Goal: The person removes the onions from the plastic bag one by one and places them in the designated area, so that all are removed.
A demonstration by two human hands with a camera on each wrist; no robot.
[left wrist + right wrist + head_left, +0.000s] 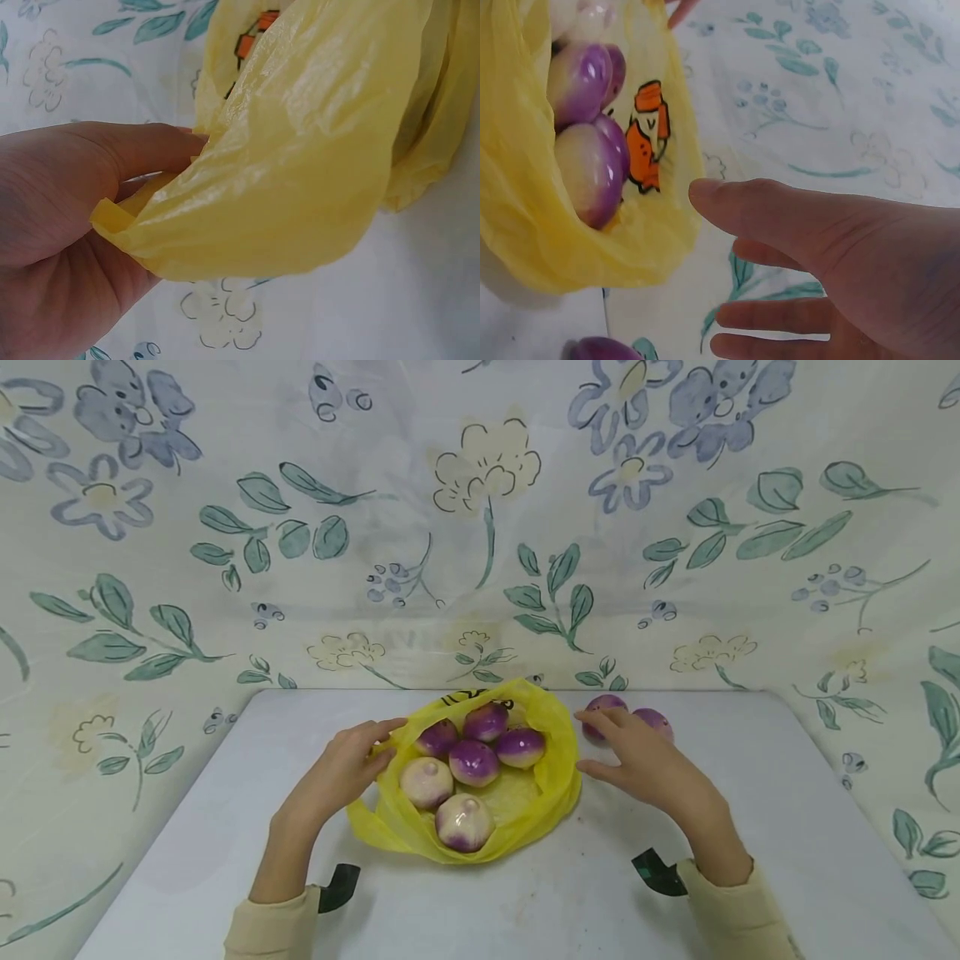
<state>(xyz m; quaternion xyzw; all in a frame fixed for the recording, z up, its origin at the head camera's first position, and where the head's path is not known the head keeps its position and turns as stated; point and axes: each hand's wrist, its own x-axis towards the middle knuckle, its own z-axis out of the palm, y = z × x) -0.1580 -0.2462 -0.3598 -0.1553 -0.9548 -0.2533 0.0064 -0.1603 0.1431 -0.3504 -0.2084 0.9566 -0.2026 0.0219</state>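
Note:
In the head view, a yellow plastic bag (551, 814) lies spread wide, with several purple-and-white onions (474, 764) inside it. At its left rim is my left hand (348, 768), thumb and forefinger apart, fingertips at the plastic. A fold of the bag (285, 195) covers most of that hand's fingers in the left wrist view. To the right of the bag is my right hand (637, 760), fingers extended and thumb apart, holding nothing. The right wrist view shows a gap between its thumb and the bag (652, 255).
Two more purple onions (655, 722) sit on the white table (525, 910) beyond my right hand, partly hidden by it. A floral cloth (420, 543) hangs behind the table. Dark wrist pieces (339, 887) stick out by both sleeves.

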